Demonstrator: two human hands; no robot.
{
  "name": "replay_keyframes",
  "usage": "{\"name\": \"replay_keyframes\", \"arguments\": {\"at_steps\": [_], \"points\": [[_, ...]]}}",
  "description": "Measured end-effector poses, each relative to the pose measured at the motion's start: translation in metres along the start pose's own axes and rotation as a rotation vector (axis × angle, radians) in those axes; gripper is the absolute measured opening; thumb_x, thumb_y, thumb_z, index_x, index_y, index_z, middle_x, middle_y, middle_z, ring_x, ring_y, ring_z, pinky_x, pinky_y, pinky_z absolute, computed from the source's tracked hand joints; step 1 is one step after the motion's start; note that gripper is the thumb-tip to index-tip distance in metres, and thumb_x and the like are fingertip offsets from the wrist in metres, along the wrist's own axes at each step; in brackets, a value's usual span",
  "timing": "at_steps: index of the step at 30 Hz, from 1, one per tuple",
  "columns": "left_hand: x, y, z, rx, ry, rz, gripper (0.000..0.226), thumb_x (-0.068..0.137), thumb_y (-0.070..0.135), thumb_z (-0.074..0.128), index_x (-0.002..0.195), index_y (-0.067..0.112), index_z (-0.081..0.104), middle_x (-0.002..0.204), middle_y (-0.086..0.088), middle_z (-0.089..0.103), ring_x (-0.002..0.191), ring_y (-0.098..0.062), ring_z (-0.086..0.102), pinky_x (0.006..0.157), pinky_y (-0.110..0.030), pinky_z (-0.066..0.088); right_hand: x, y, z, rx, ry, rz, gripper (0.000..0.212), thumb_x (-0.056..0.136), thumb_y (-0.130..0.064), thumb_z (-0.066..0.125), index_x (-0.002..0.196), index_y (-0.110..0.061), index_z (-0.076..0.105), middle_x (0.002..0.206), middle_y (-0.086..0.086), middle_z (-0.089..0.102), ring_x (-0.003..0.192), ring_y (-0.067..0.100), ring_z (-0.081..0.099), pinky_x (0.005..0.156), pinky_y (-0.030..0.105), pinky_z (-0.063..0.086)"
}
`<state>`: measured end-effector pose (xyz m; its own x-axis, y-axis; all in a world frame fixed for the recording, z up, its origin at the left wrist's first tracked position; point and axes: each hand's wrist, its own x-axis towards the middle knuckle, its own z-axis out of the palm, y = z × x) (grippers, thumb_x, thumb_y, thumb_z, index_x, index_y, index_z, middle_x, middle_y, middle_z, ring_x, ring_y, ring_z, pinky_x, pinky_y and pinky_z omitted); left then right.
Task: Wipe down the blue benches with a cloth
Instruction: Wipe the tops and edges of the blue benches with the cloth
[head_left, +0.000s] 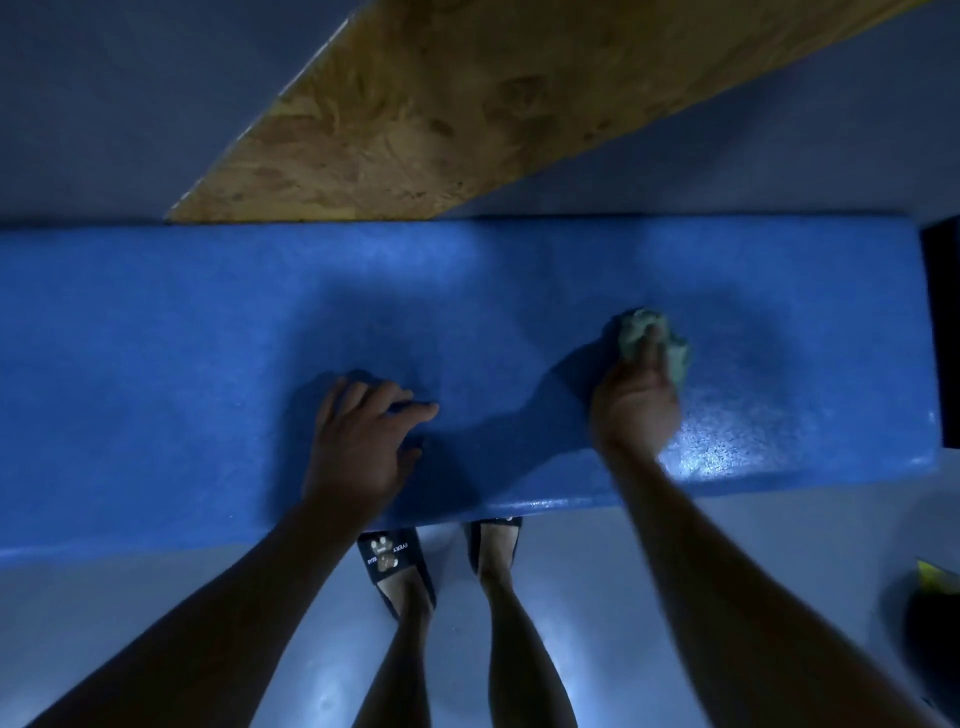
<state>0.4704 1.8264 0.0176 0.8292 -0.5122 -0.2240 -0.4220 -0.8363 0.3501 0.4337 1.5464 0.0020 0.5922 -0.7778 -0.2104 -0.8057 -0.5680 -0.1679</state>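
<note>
Green cloth (655, 340) bunched under right hand (636, 397), fingers curled round it, pressed on blue bench (156, 338) right of centre. Looks soft, light, crushable; hold wad from above. Left hand (358, 441) braced flat, empty.

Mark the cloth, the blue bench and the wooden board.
cloth (631, 335): head view, bunched top left of the finger.
blue bench (156, 364): head view, bare seat surface at left.
wooden board (467, 93): head view, middle of its face.
</note>
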Motion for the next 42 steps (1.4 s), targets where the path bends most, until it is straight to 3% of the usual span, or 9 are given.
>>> {"name": "replay_keyframes", "arguments": {"at_steps": [4,9,11,18,22,30,34,38,42], "points": [[0.001,0.000,-0.003,-0.018,-0.029,-0.007,0.039,0.073,0.037,0.069,0.113,0.037,0.068,0.113,0.008,0.061,0.106,-0.023,0.052,0.101,-0.051,0.038,-0.068,-0.067,0.027,0.045,-0.149,-0.427,0.063,0.093,-0.019,0.046,0.153,-0.014,0.026,0.141,0.014,0.052,0.110,0.038,0.060,0.080,0.043,0.052],[0.005,0.005,-0.008,-0.025,-0.072,-0.055,0.045,0.067,0.030,0.080,0.111,0.037,0.071,0.110,0.008,0.064,0.104,-0.025,0.056,0.101,-0.051,0.039,-0.026,-0.048,0.005,-0.118,-0.191,-1.124,0.062,0.082,-0.016,0.057,0.143,-0.012,0.047,0.122,0.009,0.064,0.086,0.033,0.067,0.061,0.037,0.054],[0.007,0.006,-0.009,-0.016,-0.097,-0.070,0.048,0.066,0.028,0.083,0.111,0.037,0.071,0.111,0.008,0.064,0.104,-0.024,0.057,0.103,-0.052,0.038,0.016,-0.015,-0.006,-0.140,-0.127,-1.035,0.057,0.086,-0.016,0.053,0.143,-0.016,0.048,0.128,0.010,0.063,0.091,0.034,0.068,0.066,0.038,0.057],[0.007,0.003,-0.008,-0.017,-0.103,-0.080,0.051,0.062,0.031,0.086,0.110,0.040,0.070,0.110,0.012,0.063,0.101,-0.021,0.053,0.105,-0.050,0.035,0.060,0.004,-0.011,0.003,-0.007,-0.123,0.063,0.094,-0.020,0.045,0.153,-0.024,0.025,0.153,0.007,0.037,0.117,0.041,0.056,0.087,0.046,0.049],[0.007,0.004,-0.006,-0.021,-0.097,-0.088,0.052,0.060,0.030,0.087,0.109,0.040,0.071,0.108,0.010,0.063,0.101,-0.023,0.054,0.108,-0.050,0.033,0.019,-0.062,0.019,0.018,-0.065,-0.252,0.066,0.095,-0.018,0.043,0.155,-0.015,0.018,0.155,0.010,0.035,0.127,0.035,0.048,0.096,0.041,0.045],[0.011,0.008,-0.014,-0.028,-0.130,-0.102,0.049,0.062,0.026,0.085,0.109,0.037,0.073,0.109,0.007,0.066,0.102,-0.027,0.060,0.102,-0.052,0.039,0.028,-0.089,0.007,-0.200,-0.154,-1.242,0.065,0.083,-0.015,0.054,0.147,-0.015,0.042,0.129,0.009,0.061,0.093,0.033,0.066,0.067,0.039,0.055],[0.010,0.007,-0.013,-0.040,-0.091,-0.091,0.049,0.060,0.024,0.087,0.106,0.035,0.075,0.107,0.007,0.068,0.100,-0.027,0.061,0.101,-0.054,0.039,0.107,-0.037,-0.016,-0.136,-0.183,-0.825,0.058,0.091,-0.025,0.040,0.148,-0.031,0.036,0.147,0.004,0.048,0.114,0.035,0.060,0.092,0.046,0.051],[0.010,0.005,-0.011,-0.055,-0.080,-0.099,0.050,0.060,0.024,0.087,0.106,0.037,0.074,0.107,0.008,0.067,0.102,-0.026,0.060,0.106,-0.054,0.035,0.114,-0.038,-0.015,-0.070,-0.041,-0.335,0.059,0.092,-0.025,0.049,0.149,-0.028,0.035,0.139,0.011,0.054,0.114,0.040,0.059,0.091,0.045,0.049],[0.009,0.005,-0.009,-0.079,-0.052,-0.110,0.049,0.060,0.023,0.086,0.106,0.037,0.074,0.106,0.009,0.066,0.103,-0.025,0.059,0.109,-0.053,0.032,0.065,-0.105,0.017,0.019,-0.070,-0.271,0.060,0.093,-0.023,0.043,0.152,-0.016,0.029,0.139,0.014,0.055,0.115,0.036,0.060,0.092,0.041,0.048]]}}
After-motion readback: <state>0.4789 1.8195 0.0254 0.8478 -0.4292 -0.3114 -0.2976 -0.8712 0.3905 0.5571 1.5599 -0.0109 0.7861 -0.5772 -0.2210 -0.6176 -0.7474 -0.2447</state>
